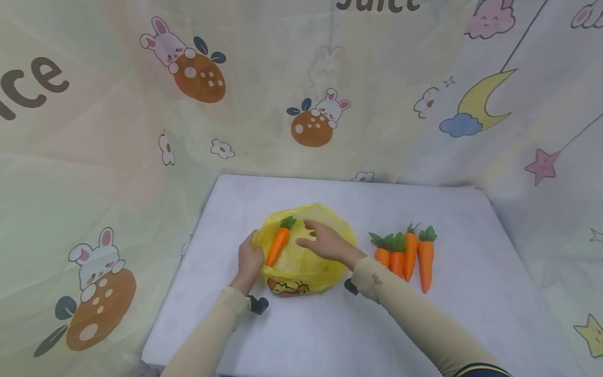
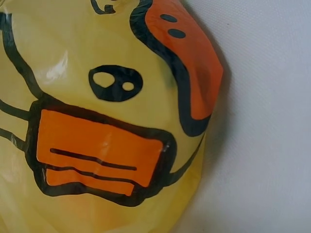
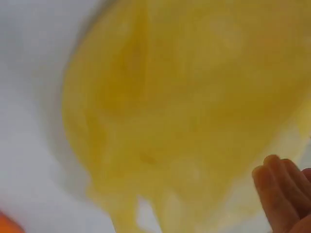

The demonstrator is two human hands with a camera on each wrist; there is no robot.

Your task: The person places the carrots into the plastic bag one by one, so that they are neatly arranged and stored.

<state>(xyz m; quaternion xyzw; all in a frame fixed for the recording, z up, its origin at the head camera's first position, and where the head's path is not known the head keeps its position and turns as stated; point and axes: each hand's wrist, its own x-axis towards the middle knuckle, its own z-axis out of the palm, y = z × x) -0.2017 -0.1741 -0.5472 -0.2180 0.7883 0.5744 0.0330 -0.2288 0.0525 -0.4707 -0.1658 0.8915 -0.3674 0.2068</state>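
Note:
A yellow plastic bag (image 1: 320, 267) lies with its mouth spread, and a carrot (image 1: 278, 245) with a green top rests inside at its left. My left hand (image 1: 250, 257) holds the left edge of the bag's mouth. Over the bag's opening hovers my right hand (image 1: 327, 241), fingers apart and nothing in them. In the left wrist view the bag (image 2: 63, 68) fills most of the picture, showing a printed cartoon face with an orange bill. The right wrist view has the fingertips (image 3: 274, 182) over the yellow plastic (image 3: 170, 107).
Several carrots (image 1: 426, 259) with leafy tops lie side by side to the right of the bag, partly behind the right sleeve (image 1: 400, 298). All sit on a white table (image 1: 301, 335). A printed curtain (image 1: 264, 63) hangs behind and at both sides.

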